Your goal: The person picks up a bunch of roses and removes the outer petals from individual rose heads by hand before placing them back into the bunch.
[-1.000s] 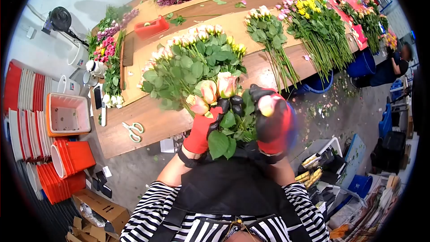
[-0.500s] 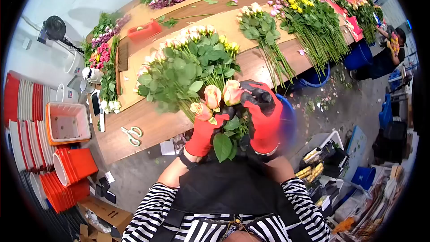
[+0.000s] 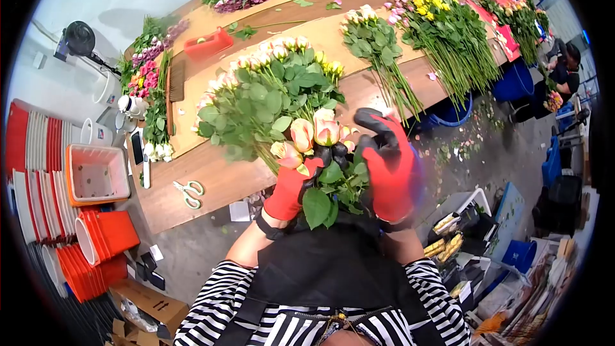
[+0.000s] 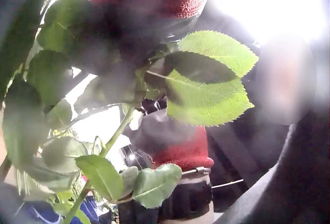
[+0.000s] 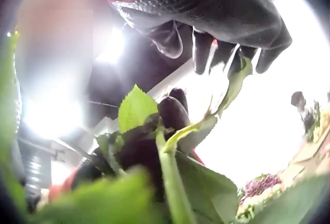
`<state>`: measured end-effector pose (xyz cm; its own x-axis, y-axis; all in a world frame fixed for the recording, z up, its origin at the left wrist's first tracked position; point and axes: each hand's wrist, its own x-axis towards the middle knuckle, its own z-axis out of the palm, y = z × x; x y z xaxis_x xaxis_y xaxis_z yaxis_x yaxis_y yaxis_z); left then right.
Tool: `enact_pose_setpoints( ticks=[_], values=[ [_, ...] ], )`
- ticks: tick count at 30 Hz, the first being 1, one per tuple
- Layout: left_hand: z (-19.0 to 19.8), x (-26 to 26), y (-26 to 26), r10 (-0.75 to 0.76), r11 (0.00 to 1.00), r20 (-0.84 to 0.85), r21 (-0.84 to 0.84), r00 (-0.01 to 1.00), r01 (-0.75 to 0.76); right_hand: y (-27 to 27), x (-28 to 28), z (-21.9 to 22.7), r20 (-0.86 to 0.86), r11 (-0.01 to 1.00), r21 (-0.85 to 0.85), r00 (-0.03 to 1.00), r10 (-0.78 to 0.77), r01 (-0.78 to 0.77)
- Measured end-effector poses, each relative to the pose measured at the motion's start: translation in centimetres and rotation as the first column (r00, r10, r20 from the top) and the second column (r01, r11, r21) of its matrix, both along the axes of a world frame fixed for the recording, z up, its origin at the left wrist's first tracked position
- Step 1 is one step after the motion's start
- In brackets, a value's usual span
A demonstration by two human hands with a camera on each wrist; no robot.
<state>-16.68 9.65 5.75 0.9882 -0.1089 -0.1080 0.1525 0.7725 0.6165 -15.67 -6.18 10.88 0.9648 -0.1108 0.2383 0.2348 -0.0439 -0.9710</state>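
Your right hand (image 3: 386, 165) in its red-and-black glove has pulled back from the blooms since half a second ago: then it was cupped tight over the flower heads, now it sits to their right with the fingers up and spread, gripping nothing that the head view shows. From the right wrist view you see those black fingertips (image 5: 206, 53) hanging loose above the leaves, just clear of them.

Your left hand (image 3: 289, 187), gloved the same, holds the small bunch of peach-and-pink roses with green leaves (image 3: 318, 136) at centre frame, fingers wrapped round the stems right below the heads. The bunch stands upright in front of your chest, just above your black apron (image 3: 333, 269), and its big serrated leaf (image 4: 206, 77) fills the middle of the left wrist view.

Behind the bunch, upper centre, lies the large sheaf of pale roses with heavy green foliage (image 3: 269, 93) on the long brown wooden table (image 3: 211, 176). The white-handled scissors (image 3: 189, 192) lie on the table's near edge at the left. Further left sits the orange plastic crate with a white inside (image 3: 96, 176), and below it the stack of orange buckets (image 3: 102, 243). At upper right, yellow and pink long-stemmed flowers (image 3: 442, 25) spread over the table.
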Motion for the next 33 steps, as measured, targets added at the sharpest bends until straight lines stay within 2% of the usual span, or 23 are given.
enact_pose_setpoints(
  ticks=[1, 4, 5, 7, 8, 9, 11, 12, 14, 16, 18, 20, 21, 22, 23, 24, 25, 28, 29, 32, 33],
  values=[
    [-0.8, -0.8, 0.5, 0.073, 0.951, 0.035, 0.3, 0.997, -0.08, 0.4, 0.1, 0.5, 0.011, 0.993, -0.118, 1.0, 0.001, 0.001],
    [-1.8, -1.3, 1.2, -0.002, 0.893, -0.003, 0.451, 1.0, 0.003, 1.7, 0.1, -1.0, 0.025, 0.994, -0.112, 1.0, -0.017, 0.02],
    [-2.2, -1.3, 1.4, -0.044, 0.887, -0.086, 0.455, 0.995, 0.078, 1.8, 0.1, -0.7, 0.069, 0.974, -0.216, 0.996, -0.048, 0.062],
    [-4.8, -1.6, 1.7, -0.051, 0.749, -0.092, 0.655, 0.994, 0.099, 2.1, -0.2, -0.5, 0.106, 0.96, -0.247, 0.989, -0.106, 0.129],
    [-5.8, -1.7, 1.8, -0.047, 0.763, -0.048, 0.643, 0.998, 0.067, 2.3, -0.2, -0.5, 0.125, 0.951, -0.262, 0.983, -0.135, 0.164],
    [-5.5, -1.5, 1.6, -0.044, 0.777, -0.005, 0.628, 0.999, 0.037, 2.5, -0.2, -0.7, 0.073, 0.983, -0.122, 0.989, -0.127, 0.135],
    [-4.4, -1.5, 0.5, 0.038, 0.934, -0.056, 0.358, 0.998, -0.016, 2.8, 0.0, -1.4, -0.028, 0.982, 0.167, 0.996, -0.09, 0.093],
    [-3.7, -1.4, 0.2, 0.072, 0.976, -0.091, 0.209, 0.993, -0.052, 3.1, -0.1, -1.5, -0.109, 0.959, 0.262, 0.991, -0.081, 0.107],
    [-4.3, -1.7, 0.3, 0.052, 0.952, -0.112, 0.306, 0.992, -0.015, 3.7, -0.6, -1.7, -0.262, 0.886, 0.438, 0.964, -0.038, 0.154],
    [-4.1, -1.7, 0.4, -0.002, 0.969, -0.133, 0.245, 0.991, 0.035, 3.5, -0.8, -2.3, -0.301, 0.762, 0.637, 0.948, 0.105, 0.117],
    [-3.4, -1.4, 0.5, -0.093, 0.995, -0.135, 0.016, 0.986, 0.096, 2.6, -0.1, -3.4, -0.255, 0.603, 0.797, 0.923, 0.288, 0.032],
    [-3.7, -0.9, 1.0, -0.2, 0.971, -0.007, -0.132, 0.98, 0.197, 2.0, 0.8, -4.0, -0.24, 0.552, 0.827, 0.954, 0.178, 0.105],
    [-1.5, -0.7, 0.2, -0.175, 0.978, 0.031, -0.113, 0.984, 0.177, 1.1, 0.5, -2.6, -0.199, 0.687, 0.721, 0.976, 0.086, 0.087],
    [-0.4, -0.6, -0.1, -0.15, 0.983, 0.067, -0.097, 0.986, 0.157, -0.2, 0.3, -3.0, -0.188, 0.841, 0.538, 0.981, 0.048, 0.062],
    [-6.4, -0.6, 1.0, -0.188, 0.918, 0.095, 0.37, 0.978, 0.141, -1.5, 0.2, -3.4, -0.168, 0.945, 0.323, 0.986, -0.002, 0.057],
    [-5.2, -1.0, 1.2, -0.167, 0.948, 0.051, 0.284, 0.985, 0.146, -1.9, 0.1, -2.9, -0.208, 0.964, 0.242, 0.976, -0.059, 0.11],
    [-2.9, -1.3, 1.2, -0.153, 0.97, 0.005, 0.195, 0.988, 0.149, -1.8, 0.2, -2.7, -0.115, 0.967, 0.227, 0.989, -0.089, 0.114],
    [-1.2, -1.5, 1.5, -0.144, 0.864, -0.211, 0.45, 0.967, 0.227, -0.1, -0.9, 1.7, -0.165, 0.991, 0.063, 0.98, -0.11, 0.121],
    [-0.8, -1.5, 1.2, -0.126, 0.83, -0.191, 0.517, 0.974, 0.209, -0.8, -1.0, 0.8, -0.146, 0.995, -0.092, 0.988, -0.053, 0.039],
    [-2.2, -1.5, 0.4, -0.078, 0.752, 0.059, 0.658, 0.995, 0.02, 0.7, -1.2, 1.3, -0.103, 0.986, -0.129, 0.987, -0.122, 0.109],
    [-2.5, -1.5, 0.1, -0.058, 0.763, 0.06, 0.646, 0.997, 0.006, 1.1, -1.2, 1.1, -0.035, 0.981, -0.116, 0.986, -0.162, 0.157]
  ],
)
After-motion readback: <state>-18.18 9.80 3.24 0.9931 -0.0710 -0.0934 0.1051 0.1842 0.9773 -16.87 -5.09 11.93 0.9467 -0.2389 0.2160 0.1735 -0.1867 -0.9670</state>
